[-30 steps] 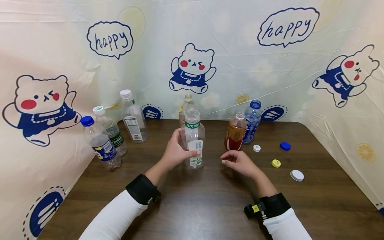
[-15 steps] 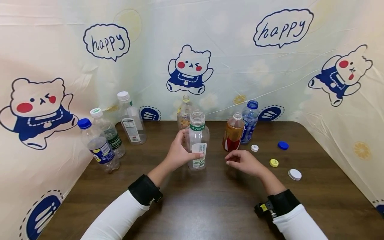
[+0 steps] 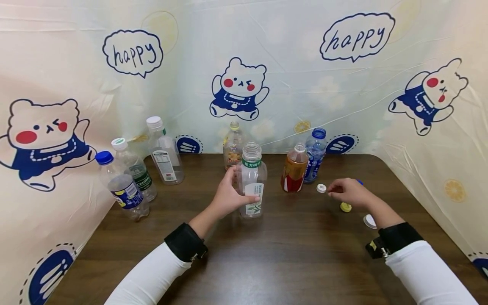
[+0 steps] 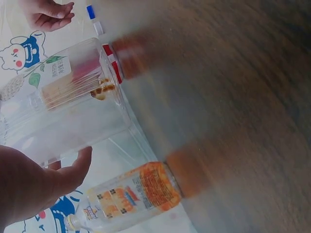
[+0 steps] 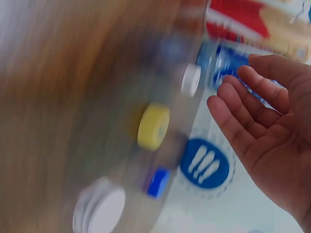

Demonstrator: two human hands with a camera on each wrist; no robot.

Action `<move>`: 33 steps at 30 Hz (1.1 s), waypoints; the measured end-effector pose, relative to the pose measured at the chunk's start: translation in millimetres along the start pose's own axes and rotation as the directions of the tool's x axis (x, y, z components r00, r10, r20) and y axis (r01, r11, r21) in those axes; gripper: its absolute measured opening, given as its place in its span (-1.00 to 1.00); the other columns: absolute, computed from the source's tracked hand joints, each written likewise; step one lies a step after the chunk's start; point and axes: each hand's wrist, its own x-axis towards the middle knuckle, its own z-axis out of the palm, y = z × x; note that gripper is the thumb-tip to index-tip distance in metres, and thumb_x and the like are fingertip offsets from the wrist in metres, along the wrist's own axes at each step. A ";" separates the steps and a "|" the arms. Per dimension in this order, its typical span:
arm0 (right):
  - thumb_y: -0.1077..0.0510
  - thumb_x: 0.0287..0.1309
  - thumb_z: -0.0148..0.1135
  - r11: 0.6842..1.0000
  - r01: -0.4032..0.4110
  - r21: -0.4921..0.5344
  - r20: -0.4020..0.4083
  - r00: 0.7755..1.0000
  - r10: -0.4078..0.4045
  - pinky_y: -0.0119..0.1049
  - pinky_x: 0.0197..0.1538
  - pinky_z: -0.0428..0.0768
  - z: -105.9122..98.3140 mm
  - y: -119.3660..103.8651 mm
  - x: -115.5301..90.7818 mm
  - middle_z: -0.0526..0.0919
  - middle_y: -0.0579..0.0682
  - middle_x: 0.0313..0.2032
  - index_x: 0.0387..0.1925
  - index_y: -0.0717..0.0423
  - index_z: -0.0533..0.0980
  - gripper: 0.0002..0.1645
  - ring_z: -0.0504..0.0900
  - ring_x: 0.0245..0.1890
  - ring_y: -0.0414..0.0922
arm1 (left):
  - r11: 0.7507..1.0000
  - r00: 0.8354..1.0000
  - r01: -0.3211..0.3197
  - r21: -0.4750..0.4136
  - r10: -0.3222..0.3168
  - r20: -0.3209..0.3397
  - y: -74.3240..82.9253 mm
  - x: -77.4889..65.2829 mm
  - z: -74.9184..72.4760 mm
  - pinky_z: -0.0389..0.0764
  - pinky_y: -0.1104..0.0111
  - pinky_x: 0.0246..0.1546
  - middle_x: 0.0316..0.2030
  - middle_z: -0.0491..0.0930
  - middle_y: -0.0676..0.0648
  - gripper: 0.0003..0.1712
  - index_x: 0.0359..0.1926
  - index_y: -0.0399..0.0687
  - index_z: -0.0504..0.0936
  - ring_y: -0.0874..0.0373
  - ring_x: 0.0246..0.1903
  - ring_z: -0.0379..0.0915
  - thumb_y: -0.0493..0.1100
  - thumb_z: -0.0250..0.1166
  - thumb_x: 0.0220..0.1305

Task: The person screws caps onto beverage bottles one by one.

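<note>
My left hand [image 3: 228,192] grips a clear plastic bottle [image 3: 252,174] with a green neck band, standing upright on the table without a cap. In the left wrist view the thumb and a finger press against the side of this bottle [image 4: 34,104]. My right hand [image 3: 352,192] hovers over the loose caps, its fingers loosely bent and holding nothing. Closest to its fingertips lies a small white cap [image 3: 321,188]. Below the hand are a yellow cap [image 3: 345,207] and a larger white cap [image 3: 370,221], partly covered by the wrist. A blue cap [image 5: 158,182] lies beyond.
Behind the gripped bottle stands an uncapped bottle with orange print [image 3: 233,148]. Right of it are an uncapped red-and-amber bottle [image 3: 294,171] and a blue bottle [image 3: 314,154]. Several capped bottles, including one with a blue cap [image 3: 104,157], stand at the table's left edge.
My right hand has moved right, from beside the red-and-amber bottle to above the caps. The left hand keeps its grip on the clear bottle, which shows little movement.
</note>
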 end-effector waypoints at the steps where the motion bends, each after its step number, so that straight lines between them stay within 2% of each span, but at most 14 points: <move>1: 0.22 0.22 0.28 1.000 -0.012 -0.017 -0.002 1.000 0.012 -0.12 -0.19 0.61 -3.4 4.5 -2.3 0.66 0.00 -0.32 -0.21 0.31 0.60 -0.80 0.58 -0.32 -0.11 | 1.000 1.000 -0.005 -0.002 0.005 0.001 0.1 0.0 0.2 0.52 -0.07 0.02 0.10 0.44 -0.06 0.07 0.29 0.07 0.24 -0.03 0.08 0.39 0.02 0.66 -0.22; 5: 0.21 0.19 0.29 0.996 -0.056 -0.076 -0.004 0.998 0.056 -0.15 -0.26 0.59 -12.2 22.2 -14.7 0.64 -0.02 -0.37 -0.26 0.29 0.60 -0.82 0.56 -0.36 -0.11 | 1.000 1.000 -0.001 -0.018 0.001 0.003 -1.6 0.3 1.4 0.51 -0.05 0.03 0.09 0.44 -0.04 0.06 0.28 0.09 0.25 -0.02 0.08 0.39 0.02 0.67 -0.23; 8: 0.19 0.14 0.33 0.989 -0.093 -0.111 0.038 0.995 0.097 -0.12 -0.28 0.58 -15.2 31.8 -25.0 0.62 -0.02 -0.39 -0.29 0.28 0.59 -0.80 0.55 -0.37 -0.09 | 0.999 1.000 -0.002 -0.033 0.003 0.010 -2.6 -0.2 2.5 0.50 -0.05 0.04 0.09 0.45 -0.04 0.07 0.28 0.08 0.25 -0.01 0.09 0.39 0.01 0.68 -0.24; 13: 0.05 0.02 0.45 0.972 -0.165 -0.168 0.163 0.968 0.193 0.00 -0.21 0.58 -19.7 40.7 -36.9 0.63 0.07 -0.33 -0.25 0.34 0.57 -0.58 0.56 -0.33 -0.01 | 0.999 1.000 -0.008 -0.037 0.009 0.008 -2.8 -0.6 3.0 0.50 -0.04 0.03 0.08 0.45 -0.02 0.06 0.28 0.09 0.26 0.00 0.07 0.39 -0.02 0.67 -0.23; 17: 0.02 -0.07 0.51 0.965 -0.166 -0.202 0.202 0.957 0.207 0.00 -0.21 0.58 -21.0 45.4 -43.9 0.63 0.13 -0.32 -0.24 0.43 0.55 -0.44 0.56 -0.32 0.01 | 0.999 1.000 -0.004 -0.039 0.005 0.009 -3.0 -0.6 3.1 0.50 -0.04 0.03 0.07 0.45 -0.02 0.05 0.27 0.10 0.26 0.01 0.07 0.39 -0.01 0.67 -0.23; 21: 0.04 -0.12 0.54 0.960 -0.218 -0.177 0.240 0.936 0.257 -0.20 -0.42 0.45 -20.4 45.1 -51.9 0.48 0.01 -0.49 -0.47 0.29 0.47 -0.54 0.44 -0.46 -0.07 | 0.999 1.000 -0.007 -0.039 0.007 0.013 -2.8 -1.6 3.2 0.49 -0.05 0.04 0.09 0.45 -0.03 0.06 0.28 0.08 0.26 0.00 0.08 0.39 -0.01 0.67 -0.23; 23: 0.09 -0.13 0.55 0.955 -0.262 -0.138 0.256 0.922 0.290 -0.25 -0.48 0.43 -20.5 44.5 -55.1 0.39 0.00 -0.50 -0.49 0.25 0.42 -0.55 0.41 -0.49 -0.09 | 0.999 1.000 -0.011 -0.038 0.012 0.013 -3.5 -1.8 3.0 0.49 -0.04 0.04 0.09 0.45 -0.04 0.05 0.28 0.07 0.26 -0.01 0.08 0.39 -0.03 0.68 -0.23; 25: 0.15 -0.14 0.54 0.948 -0.302 -0.105 0.260 0.911 0.319 -0.25 -0.52 0.49 -19.9 43.8 -56.9 0.39 0.00 -0.48 -0.47 0.24 0.41 -0.58 0.45 -0.49 -0.09 | 0.999 1.000 -0.012 -0.036 0.013 0.013 -4.3 -1.9 2.8 0.50 -0.03 0.02 0.08 0.45 -0.05 0.05 0.28 0.07 0.26 -0.01 0.07 0.39 -0.03 0.67 -0.23; 28: 0.23 -0.12 0.50 0.947 -0.310 -0.082 0.244 0.915 0.321 -0.20 -0.53 0.60 -18.2 43.8 -58.5 0.45 0.05 -0.42 -0.40 0.27 0.43 -0.63 0.53 -0.49 -0.05 | 0.999 1.000 -0.009 -0.033 0.009 0.011 -5.6 -1.5 2.7 0.51 -0.02 0.01 0.08 0.45 -0.05 0.04 0.27 0.07 0.27 -0.01 0.06 0.39 -0.03 0.67 -0.23; 33: 0.26 -0.15 0.46 0.957 -0.272 -0.097 0.204 0.936 0.287 -0.21 -0.56 0.61 -13.1 44.1 -58.6 0.46 0.02 -0.48 -0.50 0.20 0.44 -0.71 0.53 -0.56 -0.09 | 0.999 1.000 0.001 -0.032 -0.001 0.009 -6.3 -1.5 2.5 0.50 -0.04 0.03 0.09 0.44 -0.06 0.06 0.29 0.06 0.26 -0.02 0.07 0.39 -0.03 0.67 -0.22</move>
